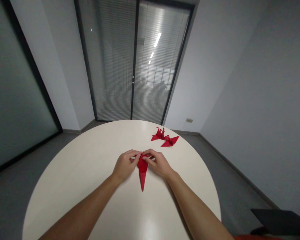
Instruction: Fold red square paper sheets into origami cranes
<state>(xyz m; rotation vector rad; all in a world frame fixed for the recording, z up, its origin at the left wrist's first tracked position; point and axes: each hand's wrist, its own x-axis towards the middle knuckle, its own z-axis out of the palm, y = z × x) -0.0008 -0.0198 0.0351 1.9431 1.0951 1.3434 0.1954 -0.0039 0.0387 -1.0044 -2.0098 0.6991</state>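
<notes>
A folded piece of red origami paper [143, 170] lies on the white table, its long narrow point toward me. My left hand [126, 164] pinches its upper left edge between thumb and fingers. On the other side, my right hand [158, 162] grips the upper right part, thumb resting on top of the paper. The fingers partly hide the far end of the paper. Beyond my right hand stand red paper cranes, one [160, 134] farther back and another [170, 141] close beside it with wings spread.
The round white table [77, 186] fills the space before me. Past its far edge is a glass door [152, 73] with blinds. A dark chair [282, 220] is at the lower right, and a wall socket [189, 120] sits low on the back wall.
</notes>
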